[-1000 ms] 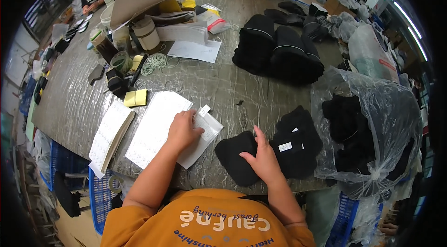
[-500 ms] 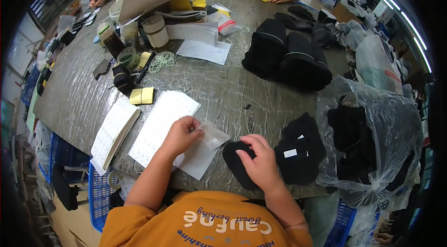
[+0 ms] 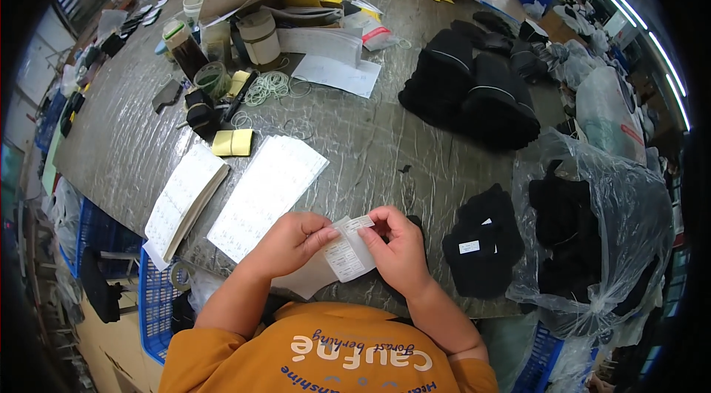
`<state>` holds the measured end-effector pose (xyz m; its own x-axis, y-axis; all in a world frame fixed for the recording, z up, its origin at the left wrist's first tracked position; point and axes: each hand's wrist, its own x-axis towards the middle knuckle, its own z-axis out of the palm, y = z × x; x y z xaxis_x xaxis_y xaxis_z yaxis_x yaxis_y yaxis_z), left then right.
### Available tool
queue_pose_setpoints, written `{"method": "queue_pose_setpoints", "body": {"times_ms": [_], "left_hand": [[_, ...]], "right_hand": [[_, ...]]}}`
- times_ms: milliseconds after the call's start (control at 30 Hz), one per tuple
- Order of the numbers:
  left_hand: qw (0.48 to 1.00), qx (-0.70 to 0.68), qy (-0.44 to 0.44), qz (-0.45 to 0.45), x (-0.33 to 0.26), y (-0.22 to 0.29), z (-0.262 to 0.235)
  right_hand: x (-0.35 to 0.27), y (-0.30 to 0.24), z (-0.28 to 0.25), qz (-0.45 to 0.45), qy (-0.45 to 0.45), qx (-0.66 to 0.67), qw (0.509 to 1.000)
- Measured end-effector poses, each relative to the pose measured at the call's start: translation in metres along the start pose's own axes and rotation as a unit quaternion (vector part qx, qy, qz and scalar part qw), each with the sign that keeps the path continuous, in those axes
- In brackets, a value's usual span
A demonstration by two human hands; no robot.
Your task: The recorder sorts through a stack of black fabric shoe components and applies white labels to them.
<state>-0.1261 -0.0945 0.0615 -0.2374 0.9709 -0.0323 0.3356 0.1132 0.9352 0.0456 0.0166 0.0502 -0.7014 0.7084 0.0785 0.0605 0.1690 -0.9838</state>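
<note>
Between my two hands is a small sheet of white printed labels (image 3: pixel 345 258). My left hand (image 3: pixel 295 245) pinches its left edge. With thumb and fingers, my right hand (image 3: pixel 398 251) grips a label at the sheet's upper right corner; whether it has come off the backing I cannot tell. Below them a pale backing sheet (image 3: pixel 305 279) lies at the table edge. A black fabric piece (image 3: pixel 415 230) is mostly hidden under my right hand. To its right lies a stack of black fabric pieces (image 3: pixel 485 267) with small white labels on top.
Printed label sheets (image 3: pixel 270 189) and a thick white stack (image 3: pixel 185 197) lie left, near a yellow bundle (image 3: pixel 232 142). Banded black bundles (image 3: pixel 474 100) sit far right, above a clear bag (image 3: pixel 622 230) of black pieces. Jars and rubber bands (image 3: pixel 268 88) stand farther back. Two people work opposite.
My right hand has left the black piece and come to the label sheet, which it now grips. My left hand has shifted slightly right and down, bringing the sheet's printed labels into view.
</note>
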Motion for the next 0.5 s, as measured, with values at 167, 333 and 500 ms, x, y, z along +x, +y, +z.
{"method": "queue_pose_setpoints", "body": {"times_ms": [167, 333, 500], "left_hand": [[0.989, -0.076, -0.013, -0.124, 0.005, -0.001, -0.004], [0.965, 0.142, -0.172, 0.141, -0.001, -0.022, -0.011], [0.898, 0.166, -0.382, 0.140, 0.005, -0.017, 0.030]], "right_hand": [[-0.007, -0.010, -0.011, -0.180, 0.054, -0.061, 0.980], [-0.017, -0.005, -0.046, -0.097, 0.197, 0.079, 0.972], [-0.037, 0.034, -0.066, -0.021, 0.217, 0.037, 0.975]]}}
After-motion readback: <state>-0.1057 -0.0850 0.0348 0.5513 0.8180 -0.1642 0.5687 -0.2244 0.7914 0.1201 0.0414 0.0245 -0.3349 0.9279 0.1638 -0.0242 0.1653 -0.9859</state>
